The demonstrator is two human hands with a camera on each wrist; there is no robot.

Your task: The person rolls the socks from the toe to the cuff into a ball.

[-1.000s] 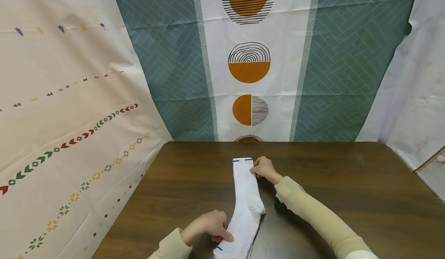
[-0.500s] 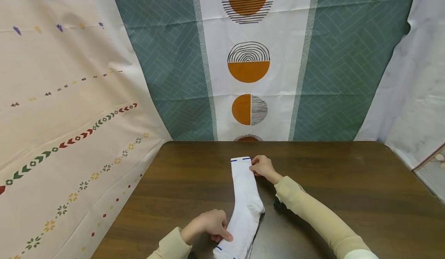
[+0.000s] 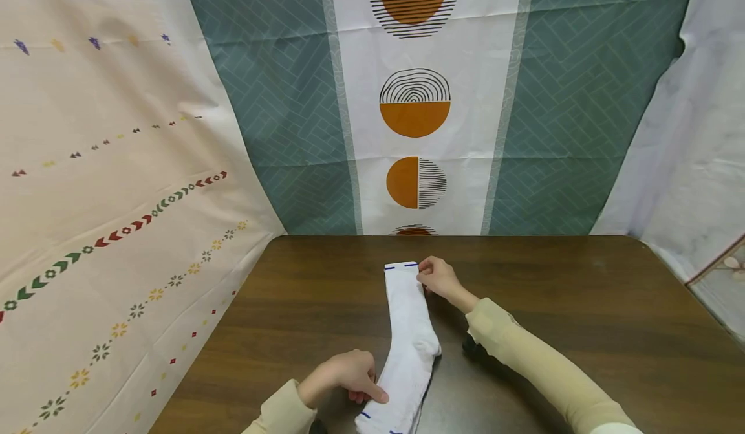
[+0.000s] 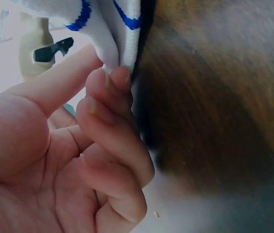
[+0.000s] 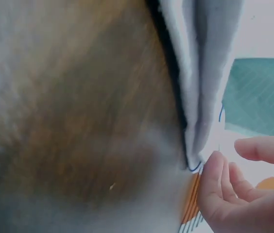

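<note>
White socks (image 3: 401,356) with blue stripes lie lengthwise on the table, stacked in layers. My left hand (image 3: 357,376) pinches the lower left edge near the toe, thumb on top, fingers beneath. Up close in the left wrist view, the sock (image 4: 105,43) is caught between the thumb and curled fingertips. At the top right corner of the cuff is my right hand (image 3: 442,277). The right wrist view shows its thumb and index fingertip apart, the fingers (image 5: 212,174) right beside the cuff end of the sock (image 5: 200,87).
A dark brown wooden table (image 3: 553,304) spreads out on both sides of the socks. Behind it hangs a green and white curtain (image 3: 431,117) with orange circles. Patterned cream cloth (image 3: 116,195) hangs at the left, pale cloth (image 3: 687,130) at the right.
My right hand has shifted slightly up at the cuff. The left hand keeps its pinch near the toe, and the socks lie as before. The head view has drifted a little.
</note>
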